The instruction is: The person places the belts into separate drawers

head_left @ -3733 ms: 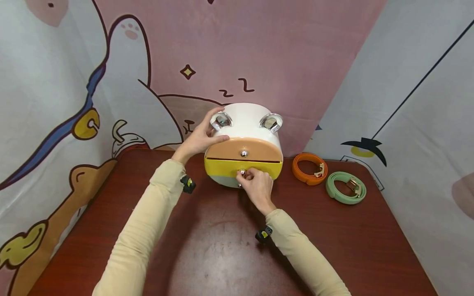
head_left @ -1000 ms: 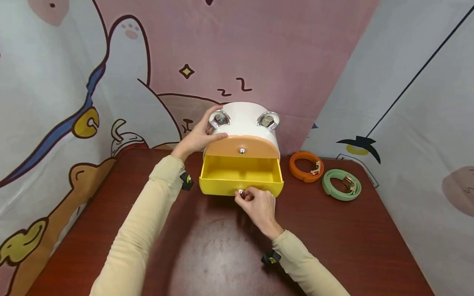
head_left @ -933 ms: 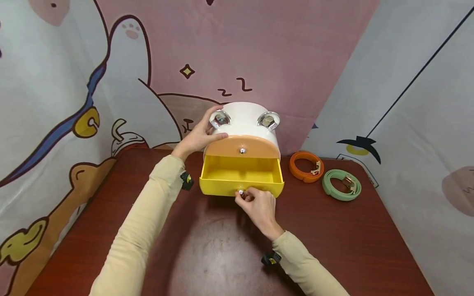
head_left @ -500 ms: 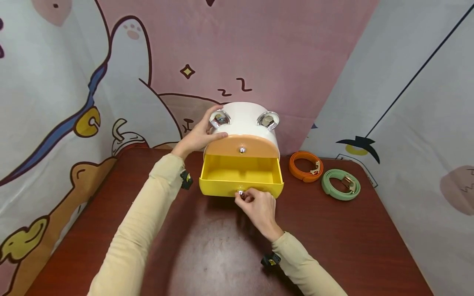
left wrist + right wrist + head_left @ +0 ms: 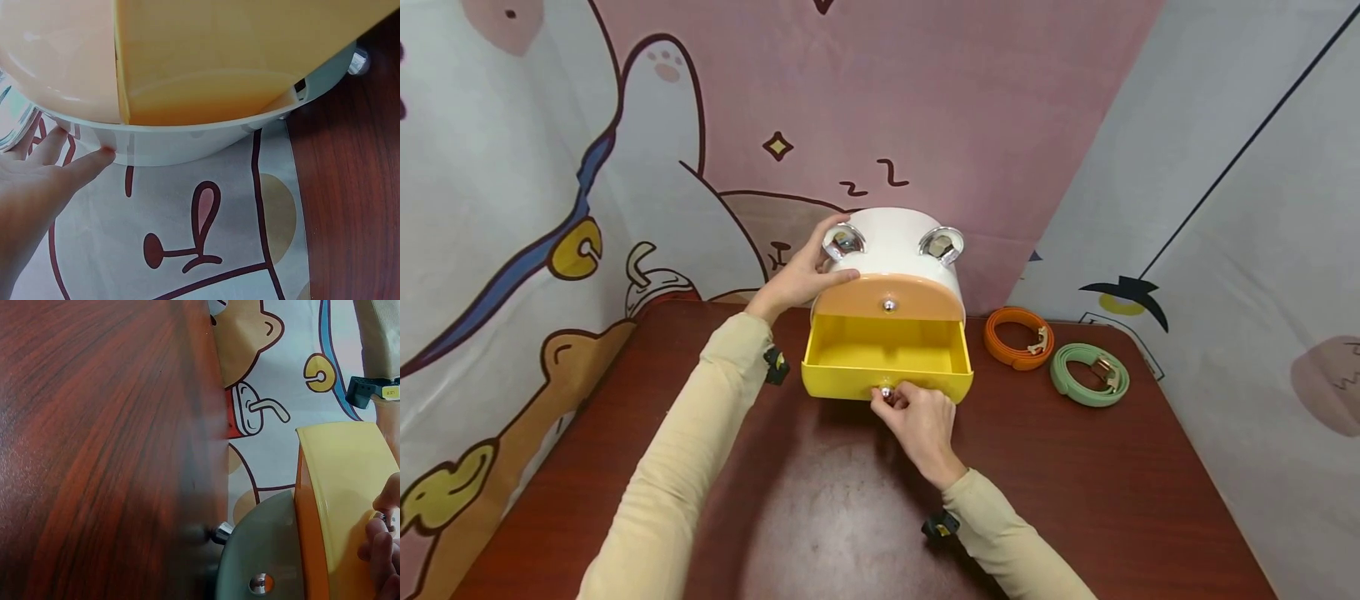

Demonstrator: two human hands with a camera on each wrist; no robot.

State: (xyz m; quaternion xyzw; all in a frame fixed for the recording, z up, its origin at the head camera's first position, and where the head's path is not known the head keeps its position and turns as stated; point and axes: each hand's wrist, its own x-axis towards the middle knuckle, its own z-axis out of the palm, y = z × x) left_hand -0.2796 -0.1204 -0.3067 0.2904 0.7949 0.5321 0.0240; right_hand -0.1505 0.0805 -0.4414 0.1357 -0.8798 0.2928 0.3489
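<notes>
A small white drawer cabinet point(image 5: 895, 237) with two silver eye-like rings stands at the table's back. My left hand point(image 5: 797, 279) rests against its left side, fingers extended; in the left wrist view, fingertips touch the white shell point(image 5: 175, 147). The yellow middle drawer point(image 5: 842, 383) is pulled out, and nothing shows inside it. With thumb and fingers, my right hand point(image 5: 925, 425) pinches its round silver knob point(image 5: 886, 392). Above, the peach drawer point(image 5: 857, 300) is closed. The right wrist view shows a grey-green lower front point(image 5: 269, 537) beneath the yellow drawer.
Right of the cabinet lie a coiled orange belt point(image 5: 1017, 360) and a coiled green belt point(image 5: 1086, 397), both with metal buckles. The dark red-brown table point(image 5: 1060, 500) meets a cartoon-printed cloth point(image 5: 1000, 108) at the back and sides.
The yellow drawer has come out toward me from closed, with my right hand on its knob. Over the last second it stays almost still. My left hand has kept its place on the cabinet.
</notes>
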